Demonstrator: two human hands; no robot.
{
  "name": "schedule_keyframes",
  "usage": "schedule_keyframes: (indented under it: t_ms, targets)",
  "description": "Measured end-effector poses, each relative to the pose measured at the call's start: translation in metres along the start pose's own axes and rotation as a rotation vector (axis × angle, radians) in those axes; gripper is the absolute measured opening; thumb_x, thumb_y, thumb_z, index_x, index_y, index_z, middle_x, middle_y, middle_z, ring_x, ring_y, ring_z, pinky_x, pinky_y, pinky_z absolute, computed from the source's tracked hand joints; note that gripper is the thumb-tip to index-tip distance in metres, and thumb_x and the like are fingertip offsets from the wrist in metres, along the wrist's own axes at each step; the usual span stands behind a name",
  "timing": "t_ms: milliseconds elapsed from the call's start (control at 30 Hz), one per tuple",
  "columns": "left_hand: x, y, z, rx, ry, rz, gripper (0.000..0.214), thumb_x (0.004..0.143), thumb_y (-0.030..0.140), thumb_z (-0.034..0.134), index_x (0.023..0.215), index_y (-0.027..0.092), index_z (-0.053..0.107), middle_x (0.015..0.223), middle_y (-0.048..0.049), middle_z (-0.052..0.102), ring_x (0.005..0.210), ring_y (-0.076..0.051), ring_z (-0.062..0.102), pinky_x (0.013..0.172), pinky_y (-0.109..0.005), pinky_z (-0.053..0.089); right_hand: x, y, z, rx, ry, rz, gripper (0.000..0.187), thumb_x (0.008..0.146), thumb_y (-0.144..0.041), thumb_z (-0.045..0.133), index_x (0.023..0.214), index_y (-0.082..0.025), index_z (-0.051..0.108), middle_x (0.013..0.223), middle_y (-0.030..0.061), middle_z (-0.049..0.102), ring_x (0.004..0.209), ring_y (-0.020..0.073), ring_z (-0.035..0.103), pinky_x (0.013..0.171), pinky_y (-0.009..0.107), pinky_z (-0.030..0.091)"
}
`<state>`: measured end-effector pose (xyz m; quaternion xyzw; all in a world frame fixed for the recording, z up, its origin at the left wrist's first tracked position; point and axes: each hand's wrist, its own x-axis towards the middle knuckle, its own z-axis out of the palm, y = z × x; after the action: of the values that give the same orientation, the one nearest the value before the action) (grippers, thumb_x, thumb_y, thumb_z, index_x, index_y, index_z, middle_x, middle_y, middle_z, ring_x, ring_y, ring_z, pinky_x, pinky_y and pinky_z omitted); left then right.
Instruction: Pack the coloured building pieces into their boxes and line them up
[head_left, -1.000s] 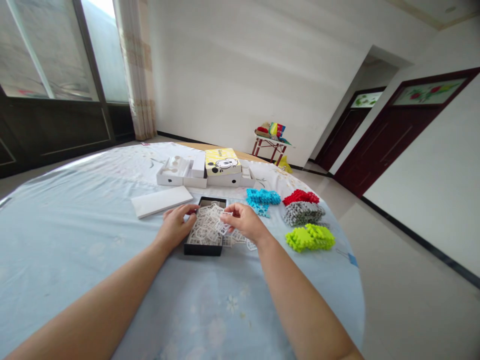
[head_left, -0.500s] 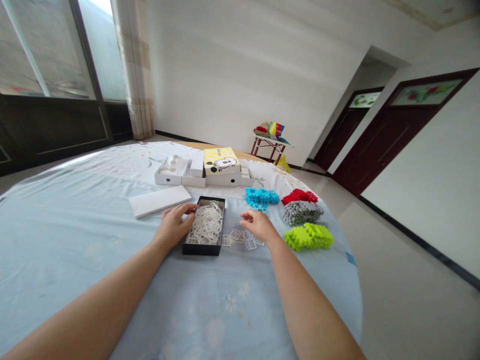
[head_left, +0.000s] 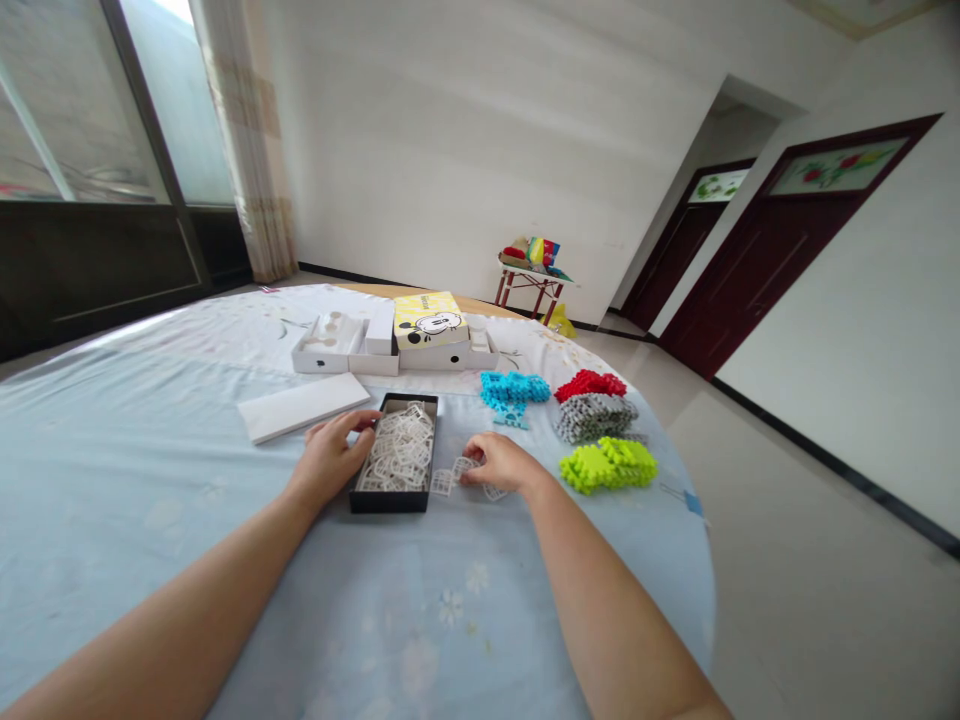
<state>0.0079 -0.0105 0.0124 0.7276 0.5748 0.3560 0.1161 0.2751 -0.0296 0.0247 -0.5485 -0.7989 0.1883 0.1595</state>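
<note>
My left hand [head_left: 332,455] lies along the left side of a black open box [head_left: 388,501], its curved fingers and thumb gripping the rim. White lattice plastic pieces [head_left: 401,445], shaped like small windows, fill the box in a loose heap. Just right of the box, my right hand [head_left: 499,463] is lowered to the tablecloth with its thumb and fingers pinched on a white lattice piece [head_left: 466,467]. Another such piece [head_left: 442,483] lies flat between that hand and the box. More are partly hidden under the right hand.
Blue [head_left: 514,390], red [head_left: 590,385], grey [head_left: 596,417] and lime-green [head_left: 609,465] plastic piles sit to the right. A white lid [head_left: 304,407] lies left of the black box. Behind stand white boxes [head_left: 345,362] and a yellow cartoon box [head_left: 431,320]. The table's edge [head_left: 709,560] curves at right.
My right hand has come down and slightly left, and its fingers have closed on a white lattice piece. My left hand stays at the box. The whole view has shifted a little.
</note>
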Motion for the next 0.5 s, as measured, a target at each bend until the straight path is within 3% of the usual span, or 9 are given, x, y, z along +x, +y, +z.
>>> schedule_keyframes:
  t_ms: [100, 300, 400, 500]
  targets:
    - [0.0, 0.0, 0.0, -0.001, -0.003, -0.001, 0.038, 0.078, 0.036, 0.04, 0.107, 0.023, 0.061, 0.099, 0.0001, 0.068, 0.062, -0.012, 0.056, 0.07, -0.026, 0.044, 0.0, 0.002, 0.0, 0.096, -0.024, 0.011, 0.027, 0.056, -0.022, 0.075, 0.079, -0.017, 0.062, 0.071, -0.0029, 0.057, 0.065, 0.0108, 0.05, 0.058, 0.021, 0.036]
    - [0.0, -0.001, 0.0, -0.004, 0.0, 0.004, 0.039, 0.078, 0.037, 0.04, 0.107, 0.022, 0.062, 0.097, -0.0002, 0.068, 0.064, -0.013, 0.057, 0.071, -0.027, 0.044, -0.002, 0.0, -0.011, 0.388, -0.035, 0.02, 0.013, 0.064, -0.017, 0.067, 0.072, -0.016, 0.057, 0.063, -0.0053, 0.054, 0.059, 0.0081, 0.048, 0.055, 0.02, 0.037]
    - [0.0, 0.0, -0.001, -0.003, 0.002, 0.01, 0.039, 0.078, 0.037, 0.04, 0.106, 0.022, 0.062, 0.096, 0.0, 0.068, 0.063, -0.013, 0.057, 0.072, -0.027, 0.044, -0.003, -0.004, -0.015, 0.532, 0.0, 0.019, 0.018, 0.063, -0.02, 0.068, 0.077, -0.015, 0.058, 0.065, -0.0047, 0.055, 0.06, 0.0086, 0.05, 0.058, 0.02, 0.039]
    - [-0.001, 0.002, -0.002, -0.001, -0.003, 0.009, 0.038, 0.078, 0.037, 0.04, 0.105, 0.022, 0.062, 0.096, -0.0001, 0.068, 0.062, -0.013, 0.056, 0.072, -0.027, 0.044, -0.002, -0.011, -0.009, 0.59, -0.078, -0.009, 0.028, 0.063, -0.021, 0.069, 0.089, -0.014, 0.061, 0.067, -0.0044, 0.056, 0.061, 0.0085, 0.05, 0.059, 0.02, 0.039]
